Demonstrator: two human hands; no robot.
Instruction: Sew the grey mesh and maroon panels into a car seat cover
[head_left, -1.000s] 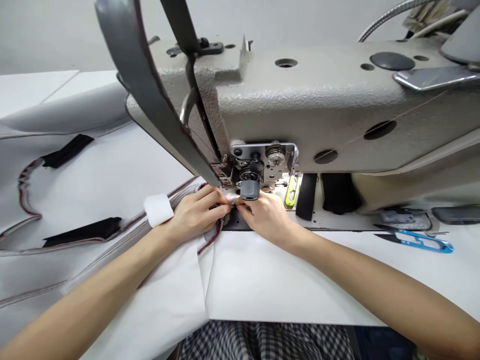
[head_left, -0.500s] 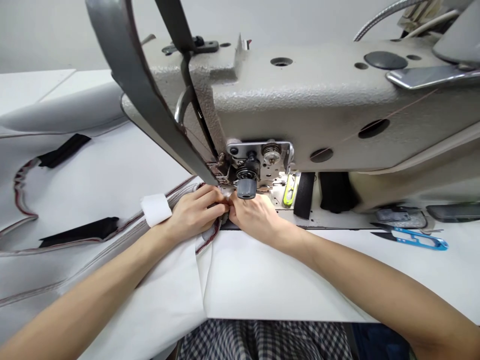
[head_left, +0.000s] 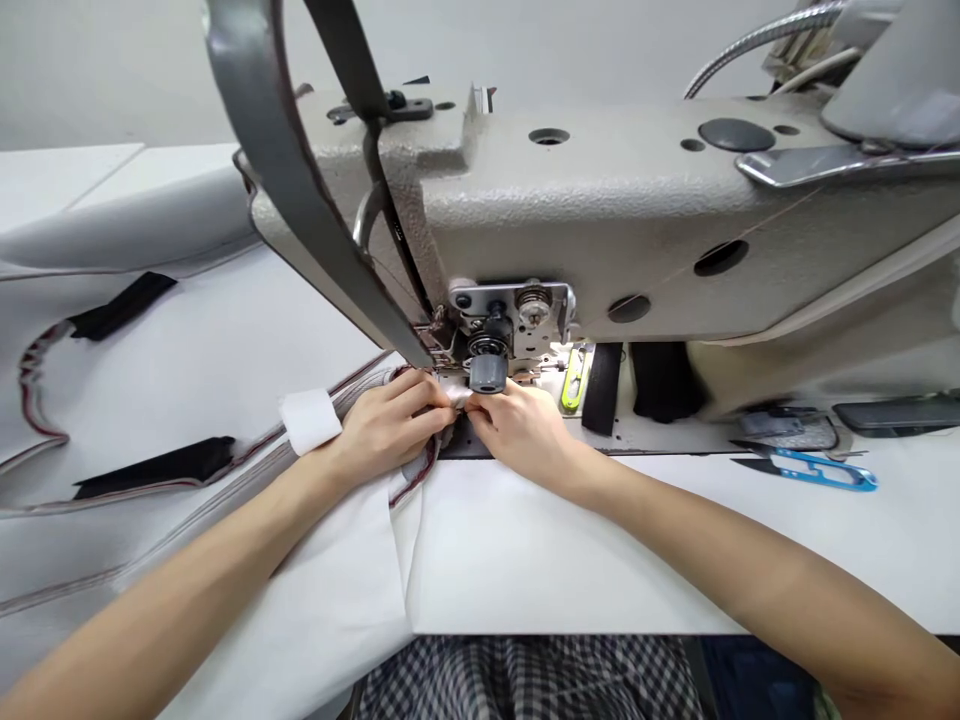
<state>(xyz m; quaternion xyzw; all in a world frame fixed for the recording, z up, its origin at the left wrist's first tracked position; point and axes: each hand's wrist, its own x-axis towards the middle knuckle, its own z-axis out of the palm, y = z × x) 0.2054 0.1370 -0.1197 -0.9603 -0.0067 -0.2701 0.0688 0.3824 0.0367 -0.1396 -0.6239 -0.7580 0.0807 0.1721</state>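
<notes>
My left hand [head_left: 394, 420] is closed on the edge of a light grey fabric piece [head_left: 187, 540] with dark red seam edging, right below the needle area of a sewing machine [head_left: 600, 220]. Close beside it, my right hand [head_left: 521, 430] pinches a small pale strip [head_left: 460, 393] that runs between the two hands. The fingertips of both hands are partly hidden by the machine's grey knob [head_left: 488, 373]. A white tab [head_left: 309, 420] sticks up from the fabric by my left wrist.
Yellow thread snips [head_left: 576, 378] and black strips [head_left: 602, 390] lie on the machine bed to the right. Blue-handled thread snips [head_left: 821, 468] rest farther right, near a dark flat object [head_left: 896, 415]. A curved metal guide [head_left: 300, 180] stands in front of the machine head.
My right hand has moved slightly away from my left, and the pale strip now shows between them. My left hand stays in place. The view has shifted a little.
</notes>
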